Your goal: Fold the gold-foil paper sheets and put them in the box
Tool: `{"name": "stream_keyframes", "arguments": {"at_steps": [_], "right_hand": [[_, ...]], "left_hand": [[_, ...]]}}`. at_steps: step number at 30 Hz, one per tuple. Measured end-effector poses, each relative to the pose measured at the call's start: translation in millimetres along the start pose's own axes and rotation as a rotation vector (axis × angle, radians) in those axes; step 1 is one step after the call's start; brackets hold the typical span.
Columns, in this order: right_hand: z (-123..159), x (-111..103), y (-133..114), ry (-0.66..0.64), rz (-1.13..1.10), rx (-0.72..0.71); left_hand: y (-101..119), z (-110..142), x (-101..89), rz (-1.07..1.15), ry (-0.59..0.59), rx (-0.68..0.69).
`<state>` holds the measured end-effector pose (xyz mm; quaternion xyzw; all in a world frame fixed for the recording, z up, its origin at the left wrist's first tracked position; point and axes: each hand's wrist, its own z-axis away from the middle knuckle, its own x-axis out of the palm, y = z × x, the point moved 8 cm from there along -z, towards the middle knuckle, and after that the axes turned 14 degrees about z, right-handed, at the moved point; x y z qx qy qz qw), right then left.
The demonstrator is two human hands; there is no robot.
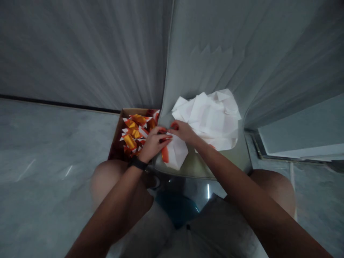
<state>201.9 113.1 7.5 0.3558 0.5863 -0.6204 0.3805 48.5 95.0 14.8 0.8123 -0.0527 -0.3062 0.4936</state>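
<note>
A partly folded sheet of white paper (177,150) with an orange patch along its left side lies at the near left of a pale seat-like surface (204,166). My left hand (154,143), with a dark band at the wrist, pinches the sheet's far left edge. On the same edge, just to the right, my right hand (182,131) has thumb and fingers closed on the paper. Both hands hide part of the fold. Beyond my right hand spreads a heap of creased white papers (212,114).
A cardboard box (116,141) holding several folded orange, gold and white paper pieces (131,134) stands left of the surface. Grey drapery (107,53) rises behind. My knees flank the surface. A teal object (176,206) lies below, and a white panel (301,125) stands at right.
</note>
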Motion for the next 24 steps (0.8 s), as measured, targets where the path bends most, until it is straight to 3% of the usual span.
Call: {"name": "stream_keyframes", "arguments": {"at_steps": [2,4,6,8,16,19,24], "right_hand": [[-3.7,2.6,-0.5,-0.027,-0.019,-0.041],[-4.6,3.5,0.5,-0.029,-0.036,-0.061],[-3.6,3.3,1.7,-0.016,-0.04,-0.068],[-1.4,2.9,1.9,-0.008,-0.039,-0.067],[3.4,-3.0,-8.0,-0.016,0.05,0.03],[-1.2,-0.3,-8.8,-0.073,0.071,0.06],[-6.7,6.5,-9.4,-0.174,-0.12,0.009]], "left_hand": [[-0.9,-1.4,-2.8,0.033,0.003,-0.057],[-5.6,-2.8,-11.9,0.052,0.082,-0.145],[-11.4,-3.6,-19.6,0.012,0.151,-0.222],[-14.7,-4.7,-20.2,-0.068,0.146,-0.256],[-14.1,-3.1,-5.7,-0.23,0.115,-0.256],[-16.3,-1.2,-5.3,-0.201,0.131,-0.259],[-24.3,1.5,-19.4,-0.016,0.138,-0.257]]}}
